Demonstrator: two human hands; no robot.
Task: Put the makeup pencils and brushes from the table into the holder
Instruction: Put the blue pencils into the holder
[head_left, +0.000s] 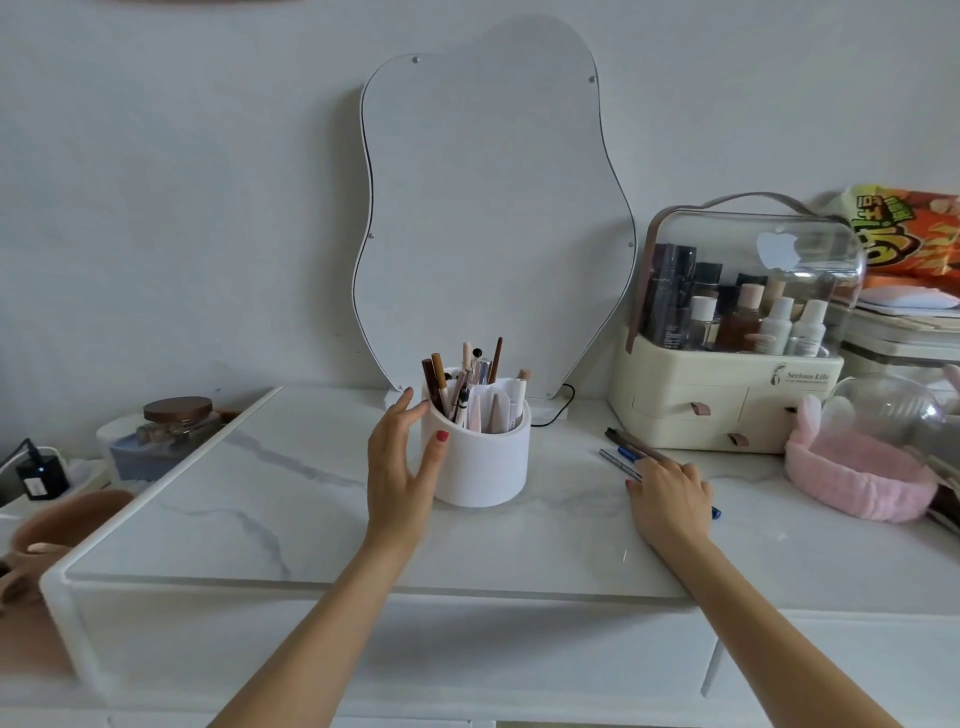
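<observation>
A white round holder (483, 467) stands mid-table with several pencils and brushes (462, 384) sticking up from it. My left hand (400, 462) cups the holder's left side, thumb on its front and fingers near the rim. To the right, several pencils (631, 448) lie flat on the marble table (311, 519). My right hand (670, 493) rests palm down over their near ends, fingers on them; a blue tip pokes out at its right. Whether the fingers have closed on a pencil is hidden.
A wavy mirror (493, 208) leans on the wall behind the holder. A cream cosmetic case (727, 405) with a transparent lid stands right, a pink headband (862, 478) beside it. A jar (176, 421) and charger (41, 475) sit left, off the table.
</observation>
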